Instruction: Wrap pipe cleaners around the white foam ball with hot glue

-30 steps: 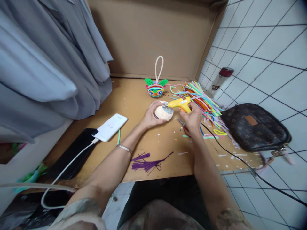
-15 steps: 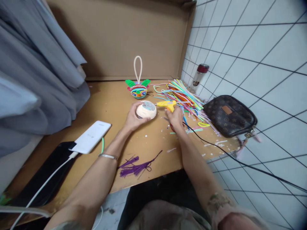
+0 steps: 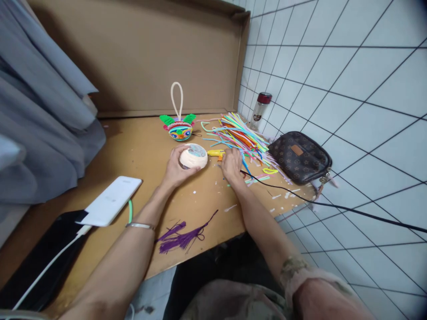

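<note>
My left hand (image 3: 176, 166) is closed around the side of a round cream-coloured object (image 3: 196, 163) with a bluish patterned top; its exact kind is unclear. To its right, my right hand (image 3: 232, 162) grips a yellow hot glue gun (image 3: 215, 153), covering most of its body and handle. The gun's front end points left and lies close to the cream object; whether they touch I cannot tell. Behind them sits a colourful animal-head ornament (image 3: 180, 132) with green ears and a white loop. A purple tassel (image 3: 180, 240) lies near the table's front edge.
Many coloured pipe cleaners (image 3: 242, 133) are heaped at the right, beside a brown patterned bag (image 3: 300, 158) and a red-capped bottle (image 3: 260, 111). A black cord (image 3: 293, 193) trails rightward. At left is a white power bank (image 3: 113, 200) with a cable. Cardboard (image 3: 150, 58) stands behind.
The view has shifted, moving the scene leftward. My right hand now covers more of the glue gun, whose yellow body shows less. My left hand keeps hold of the round cream object.
</note>
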A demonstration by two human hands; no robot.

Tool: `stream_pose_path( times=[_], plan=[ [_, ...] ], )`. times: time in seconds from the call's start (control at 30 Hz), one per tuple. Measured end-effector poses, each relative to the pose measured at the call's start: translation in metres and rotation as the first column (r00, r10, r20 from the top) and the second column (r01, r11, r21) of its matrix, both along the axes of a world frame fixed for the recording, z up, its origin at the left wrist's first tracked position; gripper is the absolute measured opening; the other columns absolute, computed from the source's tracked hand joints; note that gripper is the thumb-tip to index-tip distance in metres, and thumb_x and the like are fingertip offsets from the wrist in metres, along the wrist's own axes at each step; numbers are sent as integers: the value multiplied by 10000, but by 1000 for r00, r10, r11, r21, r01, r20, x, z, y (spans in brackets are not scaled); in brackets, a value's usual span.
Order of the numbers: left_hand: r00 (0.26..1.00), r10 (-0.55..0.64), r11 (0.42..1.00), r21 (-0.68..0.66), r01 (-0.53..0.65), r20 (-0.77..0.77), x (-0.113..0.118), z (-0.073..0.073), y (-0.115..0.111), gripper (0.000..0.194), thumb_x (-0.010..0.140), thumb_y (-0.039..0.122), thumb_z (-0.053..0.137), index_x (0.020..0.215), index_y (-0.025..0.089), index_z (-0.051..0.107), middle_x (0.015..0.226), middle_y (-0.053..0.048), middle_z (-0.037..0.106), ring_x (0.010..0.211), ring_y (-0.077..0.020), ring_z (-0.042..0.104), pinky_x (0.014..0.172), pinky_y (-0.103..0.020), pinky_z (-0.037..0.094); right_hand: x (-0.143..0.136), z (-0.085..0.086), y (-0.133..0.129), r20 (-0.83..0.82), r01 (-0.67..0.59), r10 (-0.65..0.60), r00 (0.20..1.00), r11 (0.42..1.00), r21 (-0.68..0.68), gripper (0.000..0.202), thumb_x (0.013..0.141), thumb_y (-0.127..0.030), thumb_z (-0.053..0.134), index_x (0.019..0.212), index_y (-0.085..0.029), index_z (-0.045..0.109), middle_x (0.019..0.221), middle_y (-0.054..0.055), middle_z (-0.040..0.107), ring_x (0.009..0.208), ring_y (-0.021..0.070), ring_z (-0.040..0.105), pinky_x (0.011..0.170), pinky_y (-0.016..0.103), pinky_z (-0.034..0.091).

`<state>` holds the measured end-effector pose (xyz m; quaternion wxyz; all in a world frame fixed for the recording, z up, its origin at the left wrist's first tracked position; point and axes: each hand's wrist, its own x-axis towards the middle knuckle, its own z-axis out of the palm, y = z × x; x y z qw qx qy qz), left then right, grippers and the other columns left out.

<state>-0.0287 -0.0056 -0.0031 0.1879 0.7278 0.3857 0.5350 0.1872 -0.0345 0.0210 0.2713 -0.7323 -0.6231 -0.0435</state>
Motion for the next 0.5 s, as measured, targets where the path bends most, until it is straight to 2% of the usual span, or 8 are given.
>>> stream_pose_path(
  times=[0.13, 0.17, 0.23, 0.3, 0.37, 0.43, 0.5],
  plan=[
    [1000, 6, 1000, 16, -6, -1, 2, 1, -2, 745, 622, 364, 846, 1289, 212, 552, 1389, -127, 595, 1340, -329, 588, 1178, -520, 464, -6, 1, 7, -7, -40, 41, 999, 990, 136, 342, 1044, -213, 383, 1078, -196, 723, 1147, 137, 700, 1086, 278, 578, 950, 389, 416],
    [1000, 5, 1000, 25, -5, -10, 2, 1, -2, 733, 622, 366, 845, 1279, 213, 559, 1387, -126, 596, 1336, -329, 591, 1173, -522, 468, -6, 6, 15, -24, -33, 37, 999, 984, 175, 350, 1050, -227, 373, 1086, -199, 720, 1142, 136, 698, 1082, 276, 577, 949, 388, 417],
    [1000, 5, 999, 40, -3, -29, 3, 2, -4, 709, 632, 369, 842, 1267, 221, 565, 1379, -120, 602, 1338, -328, 591, 1171, -523, 472, 1, 24, 36, -108, 62, -38, 993, 971, 230, 401, 1068, -252, 315, 1137, -189, 705, 1182, 143, 688, 1111, 279, 582, 950, 392, 425],
    [1000, 1, 999, 55, 0, -31, 3, 2, -5, 704, 643, 373, 839, 1273, 223, 564, 1385, -121, 596, 1353, -330, 579, 1175, -526, 470, 17, 49, 60, -206, 215, -178, 962, 961, 174, 462, 1080, -247, 248, 1185, -168, 691, 1224, 157, 679, 1141, 279, 599, 945, 394, 445],
    [1000, -2, 998, 61, 3, -18, 3, 2, -6, 702, 649, 375, 835, 1277, 221, 561, 1391, -125, 587, 1362, -331, 572, 1179, -528, 469, 42, 75, 81, -227, 368, -354, 907, 930, 20, 477, 1081, -239, 234, 1265, -178, 670, 1258, 156, 673, 1169, 272, 618, 956, 400, 466],
    [1000, -2, 999, 54, 3, -14, 4, 1, -6, 694, 657, 375, 832, 1277, 223, 562, 1387, -121, 587, 1356, -327, 577, 1180, -523, 472, 73, 93, 91, -213, 427, -420, 882, 904, -16, 468, 1072, -221, 257, 1315, -165, 653, 1303, 184, 653, 1243, 296, 602, 1001, 438, 462],
    [1000, 0, 999, 43, 0, -20, 6, 1, -7, 688, 652, 355, 828, 1276, 232, 565, 1389, -113, 588, 1360, -323, 575, 1182, -516, 474, 105, 101, 90, -191, 453, -459, 868, 888, -77, 415, 1062, -225, 336, 1269, -151, 687, 1278, 202, 668, 1256, 313, 615, 1001, 443, 477]
  ],
)
